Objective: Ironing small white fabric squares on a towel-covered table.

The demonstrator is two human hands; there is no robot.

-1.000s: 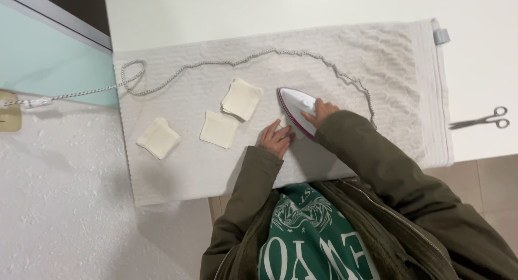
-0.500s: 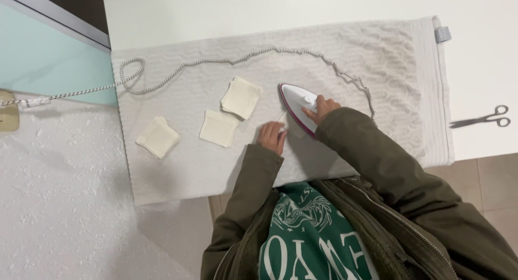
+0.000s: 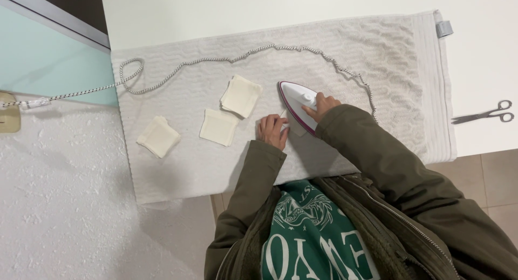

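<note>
Right grip: the right hand (image 3: 320,106) is clenched around the handle of the white iron (image 3: 295,102).
Left grip: the left hand (image 3: 272,130), fingers loose, presses a fabric piece (image 3: 294,129) just beside the iron.
Iron: flat on the towel (image 3: 216,166), near its middle.
Surface: white tabletop (image 3: 216,10) under the towel.
Around the iron: three cream fabric squares (image 3: 218,127) to one side; braided cord (image 3: 216,59) loops beyond; scissors (image 3: 483,115) well apart.

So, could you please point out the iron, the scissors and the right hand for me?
iron (image 3: 294,99): head view, on its white top, near the tip.
scissors (image 3: 483,115): head view, on the blades near the pivot.
right hand (image 3: 322,105): head view, on the back of the hand gripping the iron.
</note>
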